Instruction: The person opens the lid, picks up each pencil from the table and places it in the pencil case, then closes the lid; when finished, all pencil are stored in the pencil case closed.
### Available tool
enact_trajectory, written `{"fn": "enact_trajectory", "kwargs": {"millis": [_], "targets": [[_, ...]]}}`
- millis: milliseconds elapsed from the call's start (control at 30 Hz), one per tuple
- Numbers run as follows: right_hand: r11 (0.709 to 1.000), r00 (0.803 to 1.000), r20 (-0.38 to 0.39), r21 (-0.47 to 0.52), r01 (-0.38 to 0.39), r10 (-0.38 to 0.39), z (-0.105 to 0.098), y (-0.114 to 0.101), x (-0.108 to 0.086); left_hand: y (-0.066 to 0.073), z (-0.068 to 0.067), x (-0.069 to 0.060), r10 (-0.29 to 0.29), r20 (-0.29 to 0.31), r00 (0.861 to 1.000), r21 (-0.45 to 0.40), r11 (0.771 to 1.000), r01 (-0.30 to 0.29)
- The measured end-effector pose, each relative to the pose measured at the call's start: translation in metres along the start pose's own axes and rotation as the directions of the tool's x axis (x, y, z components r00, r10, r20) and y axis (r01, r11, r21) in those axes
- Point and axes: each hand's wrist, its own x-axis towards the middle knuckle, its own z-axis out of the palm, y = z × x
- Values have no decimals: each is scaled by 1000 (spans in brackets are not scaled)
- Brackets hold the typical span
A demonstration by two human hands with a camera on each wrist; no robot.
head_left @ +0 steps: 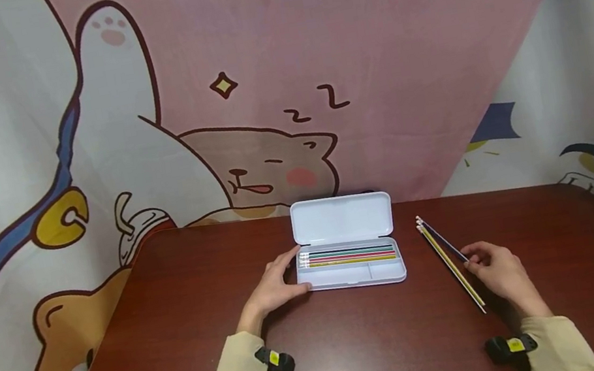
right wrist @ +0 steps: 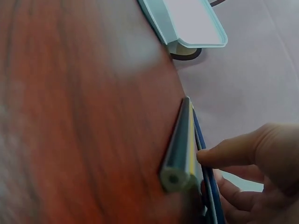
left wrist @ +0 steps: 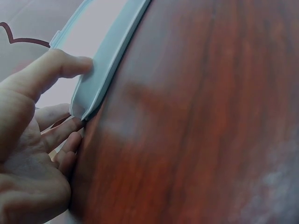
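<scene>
A white pencil case (head_left: 337,276) stands on the table with its lid raised. Several coloured pencils (head_left: 351,255) lie side by side in its rear compartment, eraser ends to the left. My left hand (head_left: 274,290) holds the case at its left end, thumb at the front corner (left wrist: 89,95) and fingers round the end. To the right of the case, my right hand (head_left: 500,272) pinches a dark blue pencil (right wrist: 211,186) between thumb and fingers. Beside it a black pencil (right wrist: 176,144) and a yellow pencil (head_left: 451,264) lie close together, slanting towards the front.
The case's front part has a long and a short compartment divided by a low wall (head_left: 370,272). Behind the brown table (head_left: 383,336) hangs a cartoon-printed cloth (head_left: 400,61). A black wrist camera (head_left: 284,365) is strapped on the left sleeve, another (head_left: 499,349) on the right.
</scene>
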Motion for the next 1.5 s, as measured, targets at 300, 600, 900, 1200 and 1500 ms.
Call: {"fn": "enact_trajectory", "kwargs": {"millis": [300, 600, 900, 1200, 1500], "targets": [[998, 1000, -16, 70, 3, -2, -4, -2, -5, 1, 1, -2, -11, 4, 1000, -5, 1000, 12], [987, 994, -9, 115, 109, -108, -3, -15, -1, 0, 0, 1, -11, 4, 1000, -9, 1000, 11], [968, 975, -28, 116, 221, -219, 4, -32, 4, 0, -3, 0, -2, 7, 1000, 8, 1000, 2], [970, 972, 39, 88, 227, -231, 14, -44, 11, 1, -2, 1, -3, 11, 1000, 11, 1000, 3], [959, 962, 55, 117, 259, -267, 26, -56, 19, 1, -2, 1, -11, 13, 1000, 14, 1000, 11]]}}
